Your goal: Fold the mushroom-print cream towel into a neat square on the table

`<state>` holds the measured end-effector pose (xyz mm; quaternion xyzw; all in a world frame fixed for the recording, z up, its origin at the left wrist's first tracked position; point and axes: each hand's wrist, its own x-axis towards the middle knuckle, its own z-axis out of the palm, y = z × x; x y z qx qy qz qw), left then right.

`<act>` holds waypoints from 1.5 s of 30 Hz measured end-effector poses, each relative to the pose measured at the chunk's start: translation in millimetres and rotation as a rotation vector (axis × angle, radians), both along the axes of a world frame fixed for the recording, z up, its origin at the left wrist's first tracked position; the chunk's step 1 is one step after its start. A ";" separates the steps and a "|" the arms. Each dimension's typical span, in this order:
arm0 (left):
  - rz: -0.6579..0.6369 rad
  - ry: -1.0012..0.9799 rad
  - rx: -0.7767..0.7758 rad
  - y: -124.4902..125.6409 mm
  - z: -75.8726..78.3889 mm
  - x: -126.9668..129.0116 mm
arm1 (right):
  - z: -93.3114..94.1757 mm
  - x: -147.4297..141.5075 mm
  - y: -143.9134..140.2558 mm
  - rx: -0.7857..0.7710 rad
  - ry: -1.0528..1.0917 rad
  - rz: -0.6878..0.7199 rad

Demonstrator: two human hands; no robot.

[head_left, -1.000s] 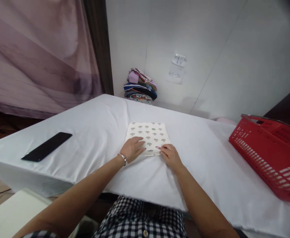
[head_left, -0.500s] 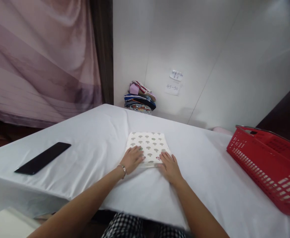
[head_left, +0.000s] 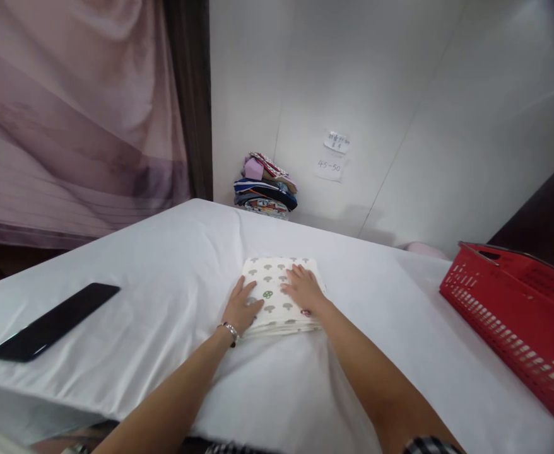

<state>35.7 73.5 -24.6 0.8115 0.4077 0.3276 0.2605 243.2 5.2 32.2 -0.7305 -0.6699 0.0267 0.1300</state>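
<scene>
A folded white cloth (head_left: 268, 309) with a grey mushroom print lies flat on the white-covered table (head_left: 163, 271), its layered edge facing me. My right hand (head_left: 304, 290) rests on its top, palm down, fingers stretched toward the far side. At the cloth's left edge lies my left hand (head_left: 241, 308), fingers spread, the thumb reaching over the print. A bracelet (head_left: 231, 330) circles my left wrist. Neither hand grips the cloth.
A black flat panel (head_left: 52, 321) lies at the table's left. The red plastic basket (head_left: 513, 315) stands on the right. Beyond the far edge, folded clothes (head_left: 265, 186) are stacked against the wall, near paper labels (head_left: 330, 167). A pink curtain (head_left: 78, 113) hangs at left.
My right hand has moved from the cloth's near right corner up onto its top. My left hand has shifted a little left, to the cloth's side. The view has moved slightly.
</scene>
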 end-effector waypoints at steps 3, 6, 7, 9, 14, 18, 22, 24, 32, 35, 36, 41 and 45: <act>0.049 -0.016 -0.144 -3.8 6.5 -0.2 | -12.2 16.7 17.2 -0.080 0.006 -0.115; 0.042 -0.018 -0.201 -6.6 12.3 0.2 | -19.4 27.8 19.9 -0.045 0.013 -0.099; 0.045 -0.018 -0.186 -6.6 13.1 0.0 | -20.2 30.7 18.8 -0.038 0.017 -0.094; 0.073 -0.026 -0.145 -4.8 13.4 -1.2 | -21.0 36.7 15.1 -0.037 0.034 -0.119; 0.123 -0.086 -0.247 5.3 16.5 -8.0 | -29.8 55.3 -0.5 0.110 0.116 -0.251; 0.084 -0.102 -0.401 8.2 22.5 -11.9 | -37.3 66.0 -19.5 0.210 0.217 -0.361; -0.004 -0.124 -0.416 4.7 24.1 -11.6 | -37.1 67.6 -46.6 0.221 0.278 -0.428; -0.052 -0.169 -0.428 3.2 24.8 -10.2 | -37.1 62.8 -63.8 0.248 0.284 -0.436; -0.024 -0.388 -0.574 8.3 21.3 -10.1 | -41.8 25.5 -129.2 0.277 0.533 -0.434; -0.032 -0.376 -0.583 12.1 19.7 -11.7 | -39.5 19.1 -137.2 0.303 0.704 -0.423; -0.040 -0.360 -0.585 14.7 21.6 -11.1 | -38.9 15.9 -138.3 0.306 0.761 -0.426; -0.067 -0.260 -0.416 45.3 49.5 2.1 | -39.8 -22.3 -143.8 0.214 0.989 -0.435; 0.092 -0.018 -0.433 70.7 65.6 9.1 | -32.0 -41.1 -149.3 0.169 0.961 -0.252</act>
